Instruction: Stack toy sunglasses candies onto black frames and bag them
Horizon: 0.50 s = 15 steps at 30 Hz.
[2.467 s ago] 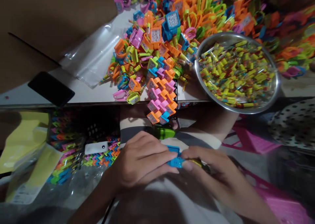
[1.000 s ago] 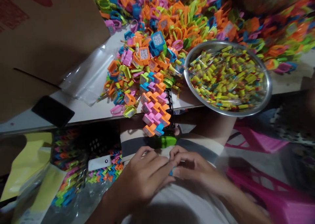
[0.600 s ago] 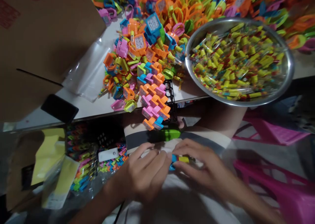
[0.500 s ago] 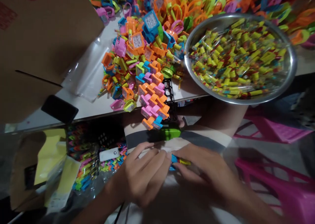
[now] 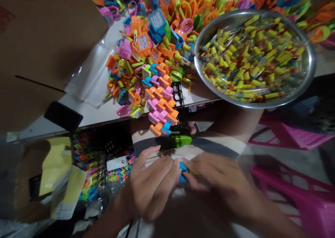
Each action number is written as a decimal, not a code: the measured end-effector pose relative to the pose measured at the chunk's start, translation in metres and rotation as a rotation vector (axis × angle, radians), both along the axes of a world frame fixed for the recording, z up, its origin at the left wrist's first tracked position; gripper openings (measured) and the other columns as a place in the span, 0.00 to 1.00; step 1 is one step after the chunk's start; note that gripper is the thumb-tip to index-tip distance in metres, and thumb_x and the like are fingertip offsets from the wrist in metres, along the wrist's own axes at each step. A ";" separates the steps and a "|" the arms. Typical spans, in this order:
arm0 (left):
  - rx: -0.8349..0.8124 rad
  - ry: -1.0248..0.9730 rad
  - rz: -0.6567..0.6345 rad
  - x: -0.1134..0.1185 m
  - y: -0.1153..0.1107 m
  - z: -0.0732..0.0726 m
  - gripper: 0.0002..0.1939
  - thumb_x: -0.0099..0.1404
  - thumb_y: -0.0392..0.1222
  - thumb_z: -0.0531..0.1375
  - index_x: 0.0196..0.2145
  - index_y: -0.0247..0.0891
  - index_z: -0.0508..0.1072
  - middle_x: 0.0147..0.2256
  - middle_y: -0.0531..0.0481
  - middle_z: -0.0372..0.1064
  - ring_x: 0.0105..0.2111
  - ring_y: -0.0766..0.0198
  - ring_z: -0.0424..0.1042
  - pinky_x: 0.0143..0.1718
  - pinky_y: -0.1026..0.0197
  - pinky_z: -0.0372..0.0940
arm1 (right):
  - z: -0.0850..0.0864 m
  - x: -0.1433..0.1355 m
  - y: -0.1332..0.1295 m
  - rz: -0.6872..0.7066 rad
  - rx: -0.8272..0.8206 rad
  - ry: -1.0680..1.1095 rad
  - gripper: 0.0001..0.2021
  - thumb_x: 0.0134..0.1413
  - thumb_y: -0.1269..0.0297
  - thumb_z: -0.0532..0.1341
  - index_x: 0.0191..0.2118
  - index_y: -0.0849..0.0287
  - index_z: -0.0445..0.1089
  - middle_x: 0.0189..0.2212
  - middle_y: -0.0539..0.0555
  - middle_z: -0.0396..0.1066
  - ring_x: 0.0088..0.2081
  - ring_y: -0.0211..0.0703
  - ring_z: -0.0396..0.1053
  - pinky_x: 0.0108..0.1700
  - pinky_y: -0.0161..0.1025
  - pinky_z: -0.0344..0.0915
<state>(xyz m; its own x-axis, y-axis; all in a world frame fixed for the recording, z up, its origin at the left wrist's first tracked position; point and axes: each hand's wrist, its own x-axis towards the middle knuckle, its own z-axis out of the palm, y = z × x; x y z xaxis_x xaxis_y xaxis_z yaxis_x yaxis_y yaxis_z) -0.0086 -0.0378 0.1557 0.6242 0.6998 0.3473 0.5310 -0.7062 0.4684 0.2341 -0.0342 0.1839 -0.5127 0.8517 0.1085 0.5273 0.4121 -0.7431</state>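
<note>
Hands: left hand (image 5: 151,185) and right hand (image 5: 217,185) meet fingertip to fingertip in the lower middle of the frame, over the person's lap.
Held piece: small blue plastic toy piece (image 5: 184,169), pinched between the fingers of both hands; only a sliver of blue and a hint of yellow shows between them, so its shape cannot be told.
Left hand grip: fingers curled, tips pressed against the blue piece from the left.
Right hand grip: fingers closed on the same piece from the right, thumb tucked under.
Just above the hands: glossy green plastic object (image 5: 180,140) lying across the lap, near the table edge.
Stacked row: interlocked column of orange, pink and blue square plastic toy pieces (image 5: 161,107) on a black plastic grid rack (image 5: 180,105), hanging over the table edge at centre frame.
Loose pile: heap of orange, green, pink and blue plastic toy rings (image 5: 157,39) spread across the upper middle and upper right.
Bowl: round shiny metal bowl (image 5: 309,74) at upper right, full of small yellow-capped clear tubes (image 5: 251,56).
Table: white table top (image 5: 99,112).
Upper left: brown cardboard box (image 5: 47,49), a clear plastic bag (image 5: 91,74) beside it, a black flat phone (image 5: 63,116) at the table edge.
Lower left: yellow packets (image 5: 54,161) and clear bags of zigzag coloured pieces (image 5: 89,150).
Lower right: pink plastic stool (image 5: 293,192).
</note>
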 end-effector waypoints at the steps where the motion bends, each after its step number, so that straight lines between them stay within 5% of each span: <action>1: 0.010 -0.013 -0.007 0.001 0.001 0.000 0.14 0.75 0.33 0.58 0.54 0.39 0.77 0.45 0.44 0.83 0.44 0.56 0.83 0.60 0.39 0.72 | 0.001 -0.001 0.001 0.001 0.055 -0.055 0.08 0.73 0.68 0.60 0.41 0.58 0.75 0.27 0.49 0.71 0.30 0.41 0.67 0.33 0.40 0.57; 6: 0.010 0.034 -0.040 0.012 0.010 0.012 0.12 0.74 0.28 0.56 0.51 0.28 0.76 0.41 0.40 0.83 0.39 0.58 0.82 0.54 0.45 0.71 | 0.002 -0.005 0.005 -0.001 0.283 -0.311 0.09 0.71 0.70 0.59 0.43 0.60 0.77 0.38 0.54 0.80 0.43 0.51 0.72 0.45 0.47 0.59; 15: -0.050 0.048 -0.034 0.019 0.014 0.018 0.07 0.74 0.27 0.58 0.43 0.28 0.77 0.32 0.44 0.79 0.30 0.60 0.77 0.37 0.53 0.71 | -0.002 -0.004 0.007 0.052 0.286 -0.294 0.09 0.71 0.72 0.59 0.41 0.61 0.77 0.31 0.53 0.76 0.35 0.48 0.69 0.38 0.46 0.56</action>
<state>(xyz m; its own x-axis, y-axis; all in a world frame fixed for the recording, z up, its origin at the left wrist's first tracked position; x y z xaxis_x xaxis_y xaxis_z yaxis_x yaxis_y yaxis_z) 0.0106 -0.0237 0.1733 0.6631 0.6937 0.2812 0.5298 -0.7003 0.4784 0.2300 -0.0271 0.1815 -0.5989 0.7804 0.1798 0.6727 0.6121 -0.4157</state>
